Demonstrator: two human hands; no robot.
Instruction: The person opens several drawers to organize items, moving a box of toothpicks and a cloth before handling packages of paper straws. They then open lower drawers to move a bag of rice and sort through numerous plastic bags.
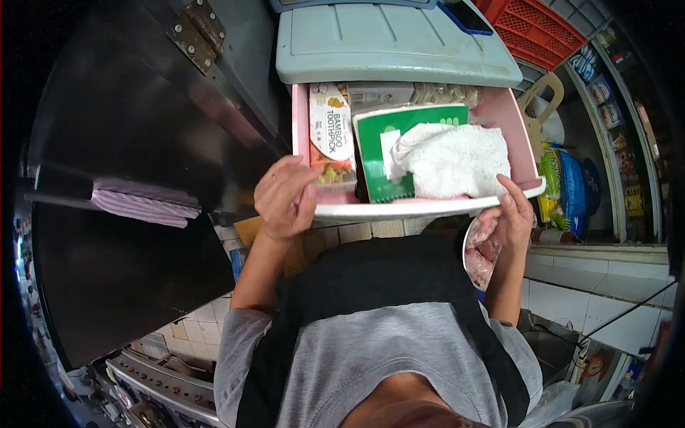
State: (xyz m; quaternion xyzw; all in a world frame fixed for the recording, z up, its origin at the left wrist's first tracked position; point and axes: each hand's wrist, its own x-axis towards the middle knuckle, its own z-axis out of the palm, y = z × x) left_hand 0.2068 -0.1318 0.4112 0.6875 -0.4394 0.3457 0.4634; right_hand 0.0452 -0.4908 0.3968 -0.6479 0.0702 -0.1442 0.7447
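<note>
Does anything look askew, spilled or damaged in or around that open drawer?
A little: in the drawer, the white cloth lies crumpled over the green notebook, which sits at a slant. The metal hinge at upper left looks brown-stained, perhaps rusty. No spill shows.

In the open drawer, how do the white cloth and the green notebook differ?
Colour: the white cloth is plain white; the green notebook is mostly green.
Shape: the cloth is bunched in soft folds, while the notebook is flat.
Position: the cloth lies on top; the notebook is partly covered by it.
Shared: both are inside the pink drawer.
</note>
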